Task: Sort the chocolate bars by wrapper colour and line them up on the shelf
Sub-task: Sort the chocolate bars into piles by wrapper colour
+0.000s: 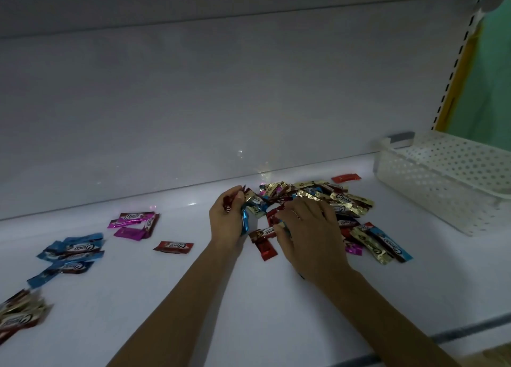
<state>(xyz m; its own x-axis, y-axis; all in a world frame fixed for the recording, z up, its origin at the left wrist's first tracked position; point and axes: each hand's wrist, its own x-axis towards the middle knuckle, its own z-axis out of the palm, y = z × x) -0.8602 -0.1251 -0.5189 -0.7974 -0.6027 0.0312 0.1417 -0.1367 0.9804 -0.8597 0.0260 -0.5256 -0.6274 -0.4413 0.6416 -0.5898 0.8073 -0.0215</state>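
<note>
Glossy foil wrappers point(318, 201), smooth white shelf point(138, 297), perforated plastic basket point(431, 184).

Blurred gold bars point(20, 312) at left edge

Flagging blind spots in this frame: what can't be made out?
Head view:
- Left hand: its grip covers the held bars, count unclear.
- Right hand: its back hides whether it pinches anything in the mixed pile.
- Gold pile: blurred, cut by left edge.
- Basket: cut by right edge.

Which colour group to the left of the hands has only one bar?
Red: a single red bar lies alone, while the pink group, blue group and gold group each hold several.
</note>
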